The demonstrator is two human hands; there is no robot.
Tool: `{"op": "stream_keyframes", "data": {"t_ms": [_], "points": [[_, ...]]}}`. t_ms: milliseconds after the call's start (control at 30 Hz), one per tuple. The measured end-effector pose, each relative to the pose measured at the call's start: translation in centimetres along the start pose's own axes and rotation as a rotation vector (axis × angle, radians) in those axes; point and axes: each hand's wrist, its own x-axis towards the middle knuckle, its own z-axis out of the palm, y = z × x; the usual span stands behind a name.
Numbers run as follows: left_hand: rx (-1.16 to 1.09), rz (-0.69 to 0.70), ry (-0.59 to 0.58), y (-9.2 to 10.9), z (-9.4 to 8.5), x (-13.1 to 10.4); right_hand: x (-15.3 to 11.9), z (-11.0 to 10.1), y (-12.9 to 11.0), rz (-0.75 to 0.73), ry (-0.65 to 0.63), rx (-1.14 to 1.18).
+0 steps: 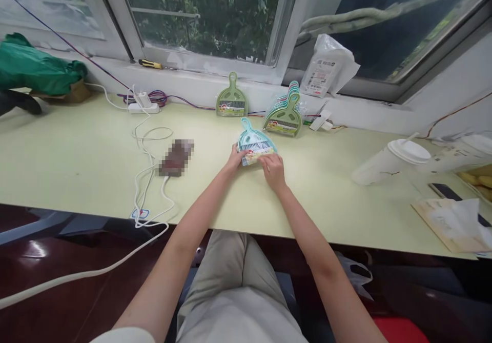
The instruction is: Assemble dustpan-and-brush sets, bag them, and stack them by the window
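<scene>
Dustpan (255, 141) hides partly behind left hand (235, 158) and right hand (274, 170).

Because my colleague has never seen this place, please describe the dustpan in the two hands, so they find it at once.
Start at the long pale yellow table below the windows. Around its middle, the person's left hand and right hand hold a light blue dustpan. Behind it, the single dustpan and the stack both show green fronts; this one's front is blue.
</scene>
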Motion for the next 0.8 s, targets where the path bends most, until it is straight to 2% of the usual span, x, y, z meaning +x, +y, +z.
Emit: {"op": "stream_keyframes", "data": {"t_ms": [67, 167, 300, 367, 433, 600, 667, 800], "points": [[-0.001, 0.047, 0.01, -0.1, -0.1, -0.4, -0.4, 0.4, 0.1, 0.008, -0.092, -0.019], [-0.023, 0.069, 0.047, 0.3, -0.3, -0.6, -0.3, 1.0, 0.3, 0.128, -0.105, 0.046], [-0.026, 0.043, 0.074, 0.9, -0.4, -0.7, 0.4, 1.3, 1.1, 0.447, -0.008, 0.31], [0.004, 0.004, 0.026, 1.0, -0.4, -0.8, 0.7, 1.2, 2.0, 0.603, 0.06, 0.49], [0.034, -0.019, -0.058, 1.0, -0.3, -1.0, 0.7, 1.2, 3.1, 0.691, 0.127, 0.673], [0.029, -0.013, -0.235, 0.7, 0.1, -1.6, 0.5, 1.0, 5.3, 0.752, 0.292, 0.947], [0.014, 0.03, -0.237, 0.8, 0.1, -1.6, 0.5, 0.8, 5.3, 0.737, 0.277, 1.001], [0.005, 0.075, -0.161, 0.9, -0.3, -0.9, 0.7, 0.1, 4.1, 0.723, 0.165, 1.052]]}}
